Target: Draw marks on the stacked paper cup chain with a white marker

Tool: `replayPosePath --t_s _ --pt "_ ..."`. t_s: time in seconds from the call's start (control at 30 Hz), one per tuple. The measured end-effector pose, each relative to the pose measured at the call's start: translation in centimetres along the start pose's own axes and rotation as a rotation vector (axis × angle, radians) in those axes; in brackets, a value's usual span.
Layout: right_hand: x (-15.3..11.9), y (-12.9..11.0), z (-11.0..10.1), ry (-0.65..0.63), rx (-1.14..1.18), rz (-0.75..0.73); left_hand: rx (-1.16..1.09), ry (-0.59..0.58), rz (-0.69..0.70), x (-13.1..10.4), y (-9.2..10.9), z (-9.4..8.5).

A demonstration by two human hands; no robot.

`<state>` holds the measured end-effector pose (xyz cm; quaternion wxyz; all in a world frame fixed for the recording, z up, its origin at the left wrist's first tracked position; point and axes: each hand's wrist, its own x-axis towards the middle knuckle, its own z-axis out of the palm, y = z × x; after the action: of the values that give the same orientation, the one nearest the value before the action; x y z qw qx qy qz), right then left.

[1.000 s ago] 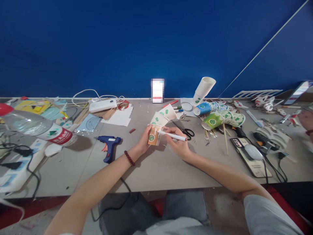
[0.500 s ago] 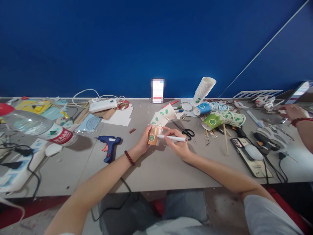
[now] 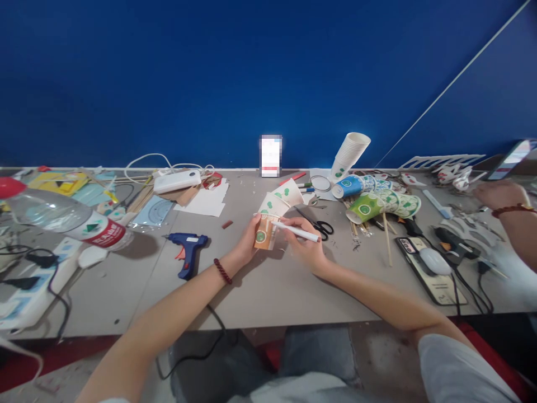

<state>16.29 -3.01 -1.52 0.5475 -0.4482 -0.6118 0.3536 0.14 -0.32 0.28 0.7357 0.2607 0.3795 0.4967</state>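
Two bare hands are at the cup chain [image 3: 285,197], the landmark for all places below, which is positioned over the middle of the table [image 3: 251,302]. Left hand [image 3: 246,244]: fingers closed around the brown cup [image 3: 263,235] at the chain's near end. Right hand [image 3: 308,247]: fingers clamped on a white marker [image 3: 302,232], pointed at the same cup; contact of its tip cannot be confirmed.

Left of the chain: a blue glue gun [image 3: 191,249] and, farther out, a tilted bottle [image 3: 69,215]. Beyond it: a lit phone [image 3: 271,157], upright. Right of it: black scissors [image 3: 325,229], then a row of green cups [image 3: 364,209]. Well to the right: a white mouse [image 3: 435,261] and another person's hand [image 3: 501,194], its grip unclear.
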Motion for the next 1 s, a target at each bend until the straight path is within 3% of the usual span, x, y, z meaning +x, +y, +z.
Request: replayPosePath --t_s 0.5,1.0 --pt "0.1 -1.8 0.0 -0.043 -0.038 -0.115 0.054 0.054 0.016 0.5 -0.7 -0.9" --pt "0.1 -1.5 0.1 0.009 -0.068 -0.081 0.074 0.003 0.056 0.6 -1.0 -1.1"
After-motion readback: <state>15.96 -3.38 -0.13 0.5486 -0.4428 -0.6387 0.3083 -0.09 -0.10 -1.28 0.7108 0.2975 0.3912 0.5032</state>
